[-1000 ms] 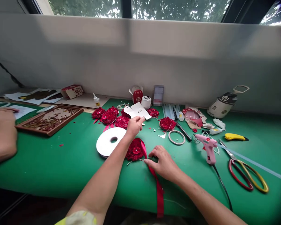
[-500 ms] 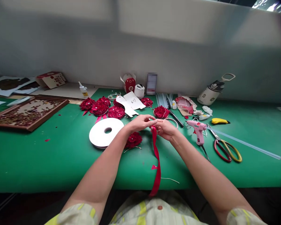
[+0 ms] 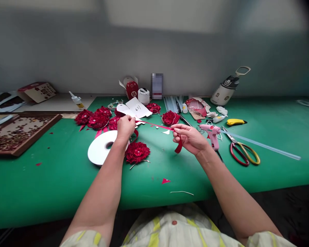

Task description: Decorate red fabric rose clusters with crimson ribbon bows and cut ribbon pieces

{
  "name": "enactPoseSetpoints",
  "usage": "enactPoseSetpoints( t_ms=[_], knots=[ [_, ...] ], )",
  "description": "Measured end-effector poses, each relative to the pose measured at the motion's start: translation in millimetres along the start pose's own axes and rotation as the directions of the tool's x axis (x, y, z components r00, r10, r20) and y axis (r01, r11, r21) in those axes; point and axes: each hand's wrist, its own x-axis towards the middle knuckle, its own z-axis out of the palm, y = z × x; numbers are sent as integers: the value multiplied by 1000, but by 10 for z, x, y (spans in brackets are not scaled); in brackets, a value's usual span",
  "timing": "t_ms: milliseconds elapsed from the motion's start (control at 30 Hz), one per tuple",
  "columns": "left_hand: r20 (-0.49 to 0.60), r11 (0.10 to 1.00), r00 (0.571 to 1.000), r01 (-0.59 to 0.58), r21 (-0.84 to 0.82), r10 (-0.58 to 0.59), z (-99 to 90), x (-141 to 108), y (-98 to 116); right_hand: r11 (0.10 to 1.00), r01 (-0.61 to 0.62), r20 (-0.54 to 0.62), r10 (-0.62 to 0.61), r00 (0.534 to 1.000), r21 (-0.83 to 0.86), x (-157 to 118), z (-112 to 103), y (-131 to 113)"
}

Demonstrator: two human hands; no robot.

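Near the middle of the frame, both hands hold a red ribbon [image 3: 154,125] stretched taut between them above the green table [image 3: 41,185]. The left hand [image 3: 125,126] is clenched on the ribbon's left end, just above a white tape roll [image 3: 100,152]. The right hand [image 3: 189,137] pinches the ribbon's other end between thumb and fingertips, and a short tail of ribbon curls down below that hand.

Just below the left hand a red fabric flower [image 3: 137,152] lies on the table, touching the tape roll's right edge. Behind the hands, a row of more red flowers [image 3: 98,119] sits beside white paper cutouts [image 3: 134,109].

Right of the right hand stands a pink glue gun [image 3: 211,133], with red-and-yellow scissors [image 3: 243,154] just beyond it and a yellow utility knife [image 3: 235,121] further back. A white jug [image 3: 225,92] stands against the wall at upper right.

At the left edge lies a wooden tray [image 3: 18,132]. A small red scrap [image 3: 165,180] rests on the table toward the bottom centre.
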Motion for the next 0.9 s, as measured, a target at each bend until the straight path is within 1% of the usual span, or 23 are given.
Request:
enactPoseSetpoints(
  t_ms=[100, 133, 167, 200, 233, 267, 300, 333, 367, 400, 467, 500, 533, 600, 667, 700, 733, 800, 900],
  knots=[
    [-33, 1000, 999, 1, 13, -1, -40, 30, 5, 995, 99, -55, -100, 993, -16, -50, 1, 23],
    [-56, 1000, 998, 0, 8, 1, -55, 45, 11, 988, 138, -55, -142, 988, -67, -69, 9, 49],
    [-83, 1000, 997, -5, -1, 5, -70, 61, 18, 972, 171, -37, -179, 983, -160, -96, 18, 85],
    [-109, 1000, 994, -14, -15, 12, -85, 77, 24, 933, 204, -7, -216, 976, -297, -137, 26, 131],
    [-131, 999, 991, -25, -32, 20, -97, 91, 29, 852, 241, 31, -257, 966, -464, -197, 32, 185],
    [-145, 998, 989, -36, -50, 28, -105, 103, 32, 728, 274, 75, -294, 953, -628, -279, 35, 244],
    [-153, 997, 988, -45, -70, 34, -108, 111, 34, 571, 300, 124, -325, 937, -764, -385, 33, 303],
    [-151, 994, 988, -52, -91, 38, -107, 114, 34, 406, 313, 172, -346, 922, -859, -514, 28, 359],
    [-144, 992, 989, -59, -113, 43, -101, 114, 34, 268, 317, 216, -346, 913, -910, -660, 20, 409],
    [-135, 989, 990, -64, -135, 46, -92, 110, 35, 177, 312, 248, -309, 918, -933, -817, 12, 453],
    [-118, 980, 992, -63, -189, 41, -69, 97, 45, 70, 315, 295, -206, 933, -947, -1118, 16, 530],
    [-117, 973, 993, -57, -224, 31, -58, 89, 54, 30, 347, 338, -158, 928, -937, -1241, 37, 571],
    [-125, 962, 992, -48, -269, 14, -48, 83, 65, -5, 403, 401, -112, 909, -915, -1332, 75, 619],
    [-147, 924, 989, -26, -380, -32, -36, 76, 87, -52, 531, 533, -37, 846, -846, -1399, 209, 744],
    [-170, 873, 982, -9, -488, -85, -33, 77, 98, -81, 621, 623, 3, 782, -779, -1319, 404, 899],
    [-176, 851, 978, -1, -525, -107, -34, 79, 97, -96, 645, 648, 3, 762, -758, -1239, 509, 977],
    [-175, 837, 977, 7, -547, -122, -34, 80, 91, -111, 649, 654, -6, 757, -752, -1145, 609, 1048],
    [-162, 831, 979, 14, -556, -125, -31, 76, 75, -149, 593, 606, -60, 793, -791, -955, 763, 1147],
    [-131, 838, 988, 2, -546, -88, -15, 49, 67, -181, 437, 466, -182, 866, -881, -768, 839, 1185]
  ],
)
